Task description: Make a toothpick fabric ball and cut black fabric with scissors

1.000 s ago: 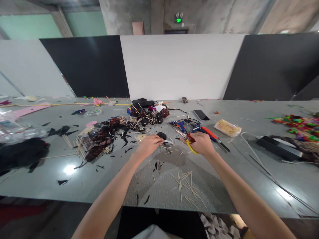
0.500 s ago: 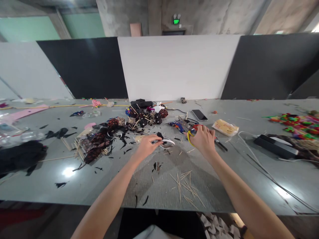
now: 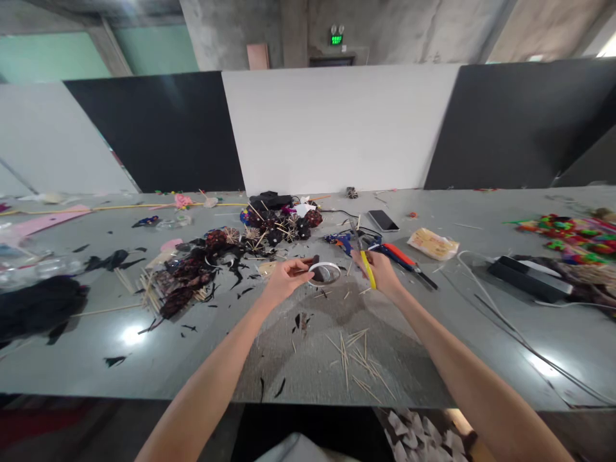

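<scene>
A white ring (image 3: 329, 282) is pinched between the thumb and fingers of my left hand (image 3: 289, 276), just above the table. A small dark scrap (image 3: 310, 262) shows by those fingertips; I cannot tell whether it is fixed to the ring. My right hand (image 3: 382, 273) is closed on yellow-handled scissors (image 3: 368, 269), their blades pointing away from me. Just beyond the scissors lies a blue glue gun (image 3: 341, 241). An orange and black tool (image 3: 402, 258) rests to the right of my right hand.
Clusters of dark fabric balls with sticks (image 3: 282, 224) lie behind my left hand. Loose wooden sticks (image 3: 359, 359) are scattered at the front. A phone (image 3: 384, 220), a yellow packet (image 3: 433, 244), and a black box with cables (image 3: 529, 279) stand right. Upright panels (image 3: 341, 128) border the back.
My right hand has come left and nearer the ring, with the scissors turned and their blades now visible. The orange and black tool is uncovered. The ring has tilted to show its opening.
</scene>
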